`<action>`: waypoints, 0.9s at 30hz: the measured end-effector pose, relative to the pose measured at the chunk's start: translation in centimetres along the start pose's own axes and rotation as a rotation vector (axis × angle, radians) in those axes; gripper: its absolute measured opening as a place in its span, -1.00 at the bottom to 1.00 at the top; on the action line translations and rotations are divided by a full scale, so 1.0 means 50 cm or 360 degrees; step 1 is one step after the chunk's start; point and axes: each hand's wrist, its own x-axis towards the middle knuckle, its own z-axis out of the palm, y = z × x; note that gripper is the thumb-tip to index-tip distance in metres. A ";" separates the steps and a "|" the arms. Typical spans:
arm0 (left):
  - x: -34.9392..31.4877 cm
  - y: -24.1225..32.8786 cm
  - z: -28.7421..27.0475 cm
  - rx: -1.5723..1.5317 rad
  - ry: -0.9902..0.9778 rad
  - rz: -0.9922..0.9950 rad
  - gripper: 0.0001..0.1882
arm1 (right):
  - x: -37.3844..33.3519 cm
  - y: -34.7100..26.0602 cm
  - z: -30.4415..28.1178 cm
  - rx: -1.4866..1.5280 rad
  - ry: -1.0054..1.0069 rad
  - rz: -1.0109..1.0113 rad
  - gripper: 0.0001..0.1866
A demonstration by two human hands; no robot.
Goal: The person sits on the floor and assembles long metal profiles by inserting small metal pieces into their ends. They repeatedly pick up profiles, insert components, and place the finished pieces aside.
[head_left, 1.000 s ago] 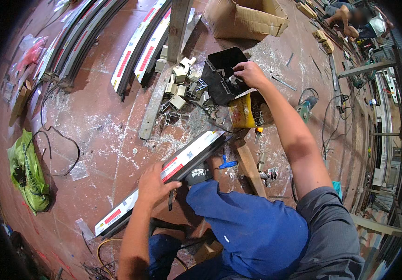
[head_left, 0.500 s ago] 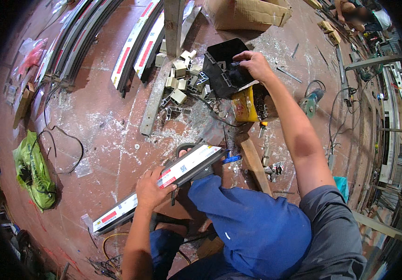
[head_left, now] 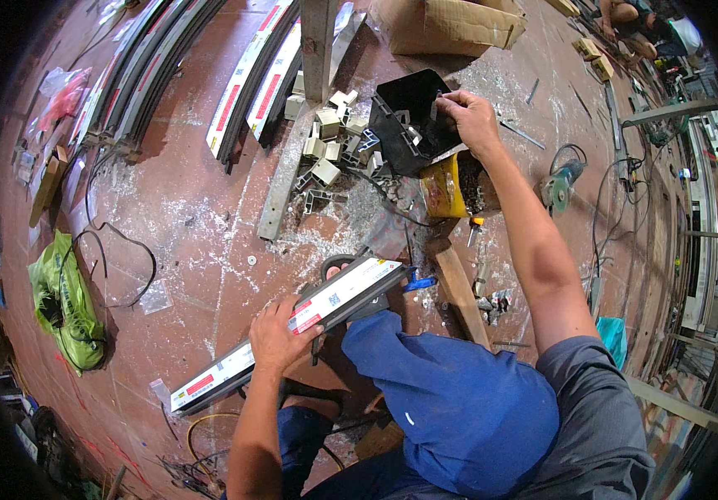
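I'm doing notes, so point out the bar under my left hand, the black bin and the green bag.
Bar (head_left: 335, 297), head view: its white face.
Black bin (head_left: 395, 150), head view: its outer wall.
Green bag (head_left: 78, 307), head view: its crumpled side.

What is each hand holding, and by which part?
Left hand: the long white-and-black profile bar, by its middle. Right hand, at the black plastic bin: cannot tell whether it holds anything.

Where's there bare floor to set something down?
Mostly bare: reddish floor between the lime-green plastic bag and the long white-labelled bar under the left hand. Crowded: left of the black plastic bin, where beige angular blocks pile up.
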 end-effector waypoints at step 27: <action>0.034 -0.033 -0.027 -0.0301 -0.0274 -0.0221 -0.24 | -0.458 0.057 0.057 -0.0421 -0.0892 0.0381 -0.78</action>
